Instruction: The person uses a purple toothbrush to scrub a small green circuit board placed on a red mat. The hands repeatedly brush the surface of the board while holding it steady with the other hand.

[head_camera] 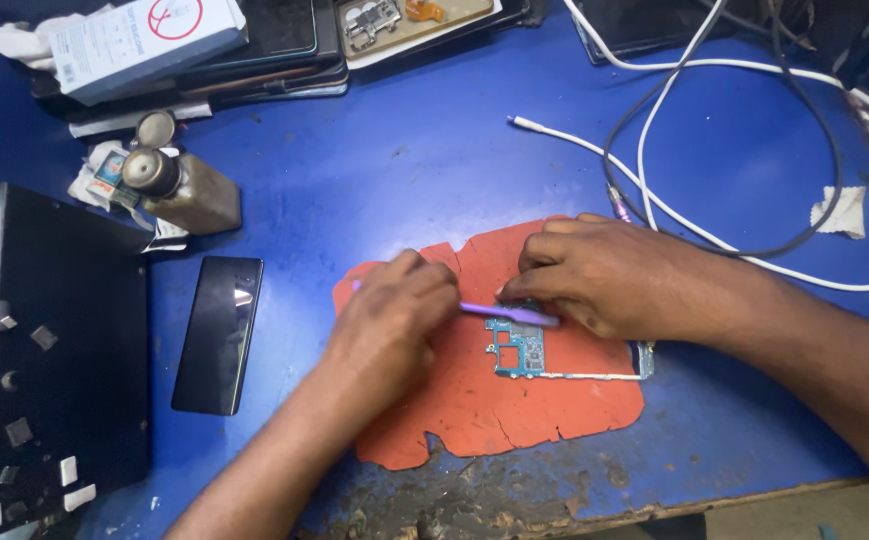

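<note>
A blue phone circuit board lies on a torn orange mat on the blue table. My left hand grips a purple brush whose head rests on the top of the board. From the right, my right hand presses its fingers down on the board's upper edge and covers part of it.
A dark phone lies face up left of the mat. A metal bottle stands behind it, a black box at far left. White cables and a black cable loop at right. Boxes and trays line the back.
</note>
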